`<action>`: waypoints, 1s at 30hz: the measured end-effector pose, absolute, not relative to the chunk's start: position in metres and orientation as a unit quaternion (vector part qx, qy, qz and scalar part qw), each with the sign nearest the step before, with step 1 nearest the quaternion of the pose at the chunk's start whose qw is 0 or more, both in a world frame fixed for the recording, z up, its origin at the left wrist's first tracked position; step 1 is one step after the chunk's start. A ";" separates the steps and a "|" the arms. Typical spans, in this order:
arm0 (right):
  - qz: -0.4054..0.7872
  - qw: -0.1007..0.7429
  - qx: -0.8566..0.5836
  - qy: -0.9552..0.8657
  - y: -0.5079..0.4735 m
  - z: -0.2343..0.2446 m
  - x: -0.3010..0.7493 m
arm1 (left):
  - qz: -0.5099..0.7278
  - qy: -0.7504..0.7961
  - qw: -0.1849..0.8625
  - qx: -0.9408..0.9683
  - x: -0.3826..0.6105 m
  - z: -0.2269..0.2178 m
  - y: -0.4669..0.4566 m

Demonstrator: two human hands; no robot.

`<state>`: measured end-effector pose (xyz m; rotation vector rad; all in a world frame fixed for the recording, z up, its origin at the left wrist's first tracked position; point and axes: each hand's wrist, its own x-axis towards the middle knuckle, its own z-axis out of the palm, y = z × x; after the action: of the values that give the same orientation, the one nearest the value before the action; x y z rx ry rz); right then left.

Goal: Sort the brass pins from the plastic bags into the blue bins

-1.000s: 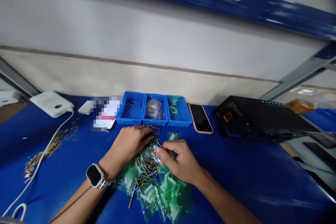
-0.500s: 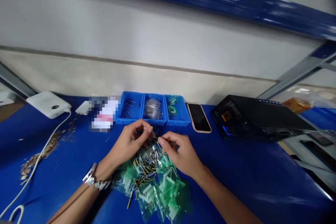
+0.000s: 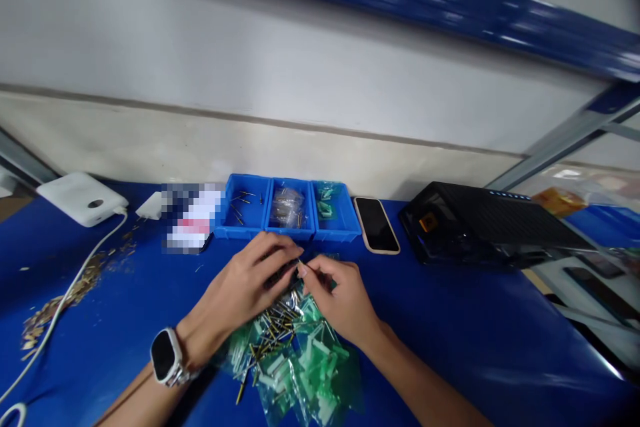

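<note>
My left hand [image 3: 255, 280], a watch [image 3: 167, 355] on its wrist, is turned palm down with its fingers curled. Thumb and forefinger of my right hand [image 3: 343, 297] are pinched together close to the left fingertips. Whatever sits between the fingers is too small and covered to name. Under both hands lies a pile of thin metal pins with brass-coloured and dark ends [image 3: 277, 328]. Around and in front of them are clear green plastic bags [image 3: 323, 370] with pale stick-like pieces.
Behind the hands stand three joined blue bins: left bin [image 3: 244, 219] with few pins, middle with a bagged bundle, right with green packets. A phone [image 3: 377, 225], a black device [image 3: 480, 223], a white power bank [image 3: 83, 199] with cable and scattered brownish bits [image 3: 65, 300] lie around.
My left hand has rolled over so its back and the watch face now show, and its fingertips have come nearer the right hand. The right hand stays pinched, almost in place.
</note>
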<state>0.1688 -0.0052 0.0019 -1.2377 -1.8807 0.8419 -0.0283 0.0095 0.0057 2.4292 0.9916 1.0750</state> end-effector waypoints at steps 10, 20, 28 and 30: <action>0.304 0.379 -0.421 -0.765 -0.009 0.011 0.168 | 0.547 0.359 0.141 0.743 -0.029 0.013 0.009; 0.264 0.321 -0.468 -0.780 -0.003 0.006 0.173 | 0.410 0.534 -0.079 0.735 -0.061 0.007 0.043; 0.162 0.206 -0.481 -0.837 0.004 -0.001 0.179 | 0.339 0.402 0.143 0.839 -0.051 0.010 0.023; 0.157 0.195 -0.482 -0.840 0.005 -0.002 0.179 | 0.287 0.400 0.172 0.853 -0.048 0.005 0.020</action>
<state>0.1790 0.0051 -0.0022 -1.3506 -2.3530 0.4395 -0.0475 0.0204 0.0051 2.4218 1.1341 0.8145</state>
